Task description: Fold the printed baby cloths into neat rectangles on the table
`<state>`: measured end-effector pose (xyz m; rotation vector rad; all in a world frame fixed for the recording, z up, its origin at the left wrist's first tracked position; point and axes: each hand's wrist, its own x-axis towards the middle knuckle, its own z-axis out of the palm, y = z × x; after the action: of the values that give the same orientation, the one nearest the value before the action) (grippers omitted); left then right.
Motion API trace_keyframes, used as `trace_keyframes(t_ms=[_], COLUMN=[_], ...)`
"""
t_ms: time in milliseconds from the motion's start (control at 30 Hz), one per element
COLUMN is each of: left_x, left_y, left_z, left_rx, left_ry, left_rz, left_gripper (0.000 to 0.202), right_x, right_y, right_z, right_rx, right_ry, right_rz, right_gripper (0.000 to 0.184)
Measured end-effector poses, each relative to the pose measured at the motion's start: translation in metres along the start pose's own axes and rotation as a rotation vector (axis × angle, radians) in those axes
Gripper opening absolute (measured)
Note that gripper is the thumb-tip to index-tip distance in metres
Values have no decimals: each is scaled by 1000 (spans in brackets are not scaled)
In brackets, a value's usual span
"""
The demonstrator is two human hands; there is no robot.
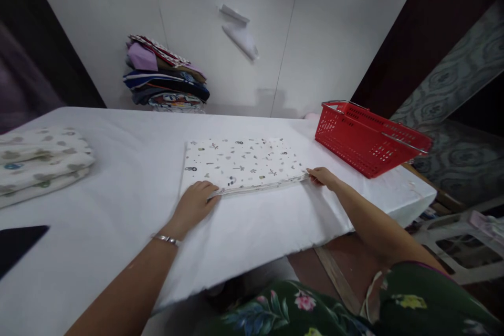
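A white cloth [244, 160] with a small grey and green print lies folded into a flat rectangle on the white-covered table [129, 168]. At its near left corner my left hand [197, 200] pinches the layered edge between thumb and fingers. My right hand [322, 176] grips the near right corner in the same way. Along the near edge, between both hands, several fabric layers show. The fingertips under the cloth are partly hidden.
A red plastic basket [366, 139] with metal handles stands at the table's right. Folded clothes [165, 76] are stacked at the back wall. A bunched printed cloth [43, 163] lies at left, above a dark flat object [19, 247]. A white stool [464, 252] stands lower right.
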<state>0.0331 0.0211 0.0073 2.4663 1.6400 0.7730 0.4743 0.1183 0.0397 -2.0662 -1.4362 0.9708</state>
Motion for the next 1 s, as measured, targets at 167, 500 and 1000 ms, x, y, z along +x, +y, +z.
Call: trace_keyframes(t_ms=[167,500,1000], left_x=[-1,-1,-1], left_y=[1,-4,-9], left_z=[-1,3,6], left_rx=[9,3,-3], left_ry=[3,-1,10], left_rz=[-13,-13,22], left_gripper=[26,26,23], right_x=[3,17,20], right_y=[-6,-5,-7], right_z=[6,6,8], right_rx=[-64,-127,-212], right_ry=[-48,-2,-103], right_rz=[27,-2,111], right_gripper=[40,36,37])
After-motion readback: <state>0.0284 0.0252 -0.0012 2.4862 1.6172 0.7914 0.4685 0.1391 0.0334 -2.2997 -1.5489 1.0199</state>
